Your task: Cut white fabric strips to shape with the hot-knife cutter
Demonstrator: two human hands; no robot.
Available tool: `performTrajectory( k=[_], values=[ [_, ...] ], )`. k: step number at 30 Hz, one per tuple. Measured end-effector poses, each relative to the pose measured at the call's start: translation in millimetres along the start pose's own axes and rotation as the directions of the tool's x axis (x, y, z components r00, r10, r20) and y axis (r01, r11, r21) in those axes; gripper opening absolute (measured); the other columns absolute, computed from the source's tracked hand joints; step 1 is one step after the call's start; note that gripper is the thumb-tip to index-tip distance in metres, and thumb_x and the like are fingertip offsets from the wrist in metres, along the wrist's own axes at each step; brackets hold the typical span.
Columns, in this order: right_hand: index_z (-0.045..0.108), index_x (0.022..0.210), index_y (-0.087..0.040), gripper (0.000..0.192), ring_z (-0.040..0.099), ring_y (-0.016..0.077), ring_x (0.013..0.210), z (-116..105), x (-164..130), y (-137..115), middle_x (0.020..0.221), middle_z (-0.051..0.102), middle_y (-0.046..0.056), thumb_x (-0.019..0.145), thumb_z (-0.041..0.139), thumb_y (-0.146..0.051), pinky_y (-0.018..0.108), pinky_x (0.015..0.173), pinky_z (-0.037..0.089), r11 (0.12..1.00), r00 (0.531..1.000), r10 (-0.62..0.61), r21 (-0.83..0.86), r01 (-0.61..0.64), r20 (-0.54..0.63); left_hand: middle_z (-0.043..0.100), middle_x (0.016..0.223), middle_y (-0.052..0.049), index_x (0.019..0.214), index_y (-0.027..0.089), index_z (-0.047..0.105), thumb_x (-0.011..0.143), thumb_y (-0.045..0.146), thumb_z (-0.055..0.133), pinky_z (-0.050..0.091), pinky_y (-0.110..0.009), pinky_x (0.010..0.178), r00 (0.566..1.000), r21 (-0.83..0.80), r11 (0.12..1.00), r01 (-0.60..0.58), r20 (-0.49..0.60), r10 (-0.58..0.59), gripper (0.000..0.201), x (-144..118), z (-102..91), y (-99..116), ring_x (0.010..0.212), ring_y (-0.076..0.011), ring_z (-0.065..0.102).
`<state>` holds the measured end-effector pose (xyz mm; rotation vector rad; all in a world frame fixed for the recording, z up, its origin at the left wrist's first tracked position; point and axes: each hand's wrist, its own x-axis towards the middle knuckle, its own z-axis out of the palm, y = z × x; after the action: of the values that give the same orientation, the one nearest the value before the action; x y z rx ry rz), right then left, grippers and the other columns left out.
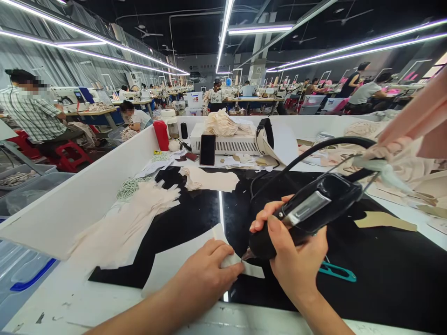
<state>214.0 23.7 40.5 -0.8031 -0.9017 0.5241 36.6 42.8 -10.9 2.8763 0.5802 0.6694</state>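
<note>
The right hand point(296, 260) is wrapped tight around a black tool point(307, 211), and its tip touches a small white piece point(240, 265) near the front edge of the table point(70, 298). The left hand point(206, 274) presses flat on that piece, fingers together, very close to the tip. The tip could hurt those fingers if it slips. The black cord point(307, 153) could catch and pull the tool. The teal snips point(337, 272) lie just beside the right hand. No writing is clear enough to read.
</note>
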Motion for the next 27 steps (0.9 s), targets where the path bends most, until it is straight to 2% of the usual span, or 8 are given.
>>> performTrajectory(
  k=[6, 12, 15, 21, 25, 27],
  values=[
    [0.058, 0.109, -0.027, 0.030, 0.066, 0.0143, 0.063, 4.3, 3.9, 1.1, 0.084, 0.067, -0.004, 0.088, 0.081, -0.027, 0.033, 0.062, 0.059, 1.000, 1.000, -0.003, 0.014, 0.004, -0.014, 0.062, 0.121, -0.011, 0.117, 0.021, 0.068, 0.098, 0.011, 0.064, 0.058, -0.039, 0.100, 0.999, -0.032, 0.998, 0.047, 0.009, -0.047, 0.022, -1.4, 1.3, 1.1, 0.115, -0.0267, 0.060],
    [0.057, 0.110, -0.028, 0.031, 0.066, 0.0150, 0.063, 8.4, 4.4, 5.5, 0.083, 0.067, -0.004, 0.088, 0.079, -0.026, 0.034, 0.061, 0.060, 1.000, 1.000, 0.016, 0.010, -0.016, 0.002, 0.062, 0.122, -0.011, 0.122, 0.022, 0.068, 0.101, 0.016, 0.063, 0.057, -0.037, 0.100, 0.999, -0.035, 0.999, 0.030, -0.043, -0.032, 0.022, -0.9, 1.9, 1.3, 0.115, -0.0254, 0.061],
    [0.057, 0.108, -0.029, 0.029, 0.066, 0.0150, 0.064, 6.6, 5.1, 6.9, 0.084, 0.067, -0.004, 0.089, 0.079, -0.026, 0.034, 0.062, 0.060, 1.000, 1.000, 0.026, -0.003, -0.026, 0.011, 0.062, 0.123, -0.011, 0.122, 0.022, 0.068, 0.099, 0.016, 0.066, 0.058, -0.038, 0.101, 0.999, -0.044, 0.998, 0.048, -0.019, -0.049, 0.024, -1.5, 0.8, 1.4, 0.116, -0.0261, 0.061],
    [0.061, 0.106, -0.028, 0.037, 0.067, 0.0159, 0.066, -7.0, 18.3, 5.7, 0.086, 0.070, -0.004, 0.082, 0.088, -0.032, 0.032, 0.064, 0.059, 0.989, 1.000, -0.004, -0.146, 0.005, 0.003, 0.064, 0.131, -0.011, 0.126, 0.020, 0.065, 0.104, 0.015, 0.060, 0.059, -0.035, 0.101, 0.995, -0.089, 0.991, 0.102, 0.019, -0.101, 0.024, 1.5, -5.5, -11.7, 0.117, -0.0227, 0.065],
    [0.065, 0.113, -0.027, 0.047, 0.070, 0.0202, 0.083, -21.9, 30.0, 1.7, 0.100, 0.072, 0.002, 0.077, 0.090, -0.043, 0.035, 0.074, 0.060, 0.948, 1.000, -0.028, -0.318, 0.023, -0.009, 0.069, 0.120, -0.007, 0.110, 0.017, 0.068, 0.102, 0.011, 0.061, 0.058, -0.035, 0.101, 0.998, -0.018, 0.998, 0.064, -0.027, -0.064, 0.012, 11.7, -0.5, -32.3, 0.114, -0.0220, 0.067],
    [0.065, 0.124, -0.028, 0.060, 0.068, 0.0216, 0.101, -33.9, 29.4, -4.1, 0.113, 0.069, 0.003, 0.073, 0.094, -0.041, 0.035, 0.086, 0.058, 0.932, 0.985, -0.143, -0.350, 0.100, -0.098, 0.070, 0.116, -0.006, 0.104, 0.017, 0.068, 0.100, 0.013, 0.066, 0.058, -0.034, 0.100, 1.000, 0.020, 0.999, 0.027, -0.013, -0.027, 0.006, 17.8, 5.1, -41.2, 0.112, -0.0214, 0.068]
  ],
)
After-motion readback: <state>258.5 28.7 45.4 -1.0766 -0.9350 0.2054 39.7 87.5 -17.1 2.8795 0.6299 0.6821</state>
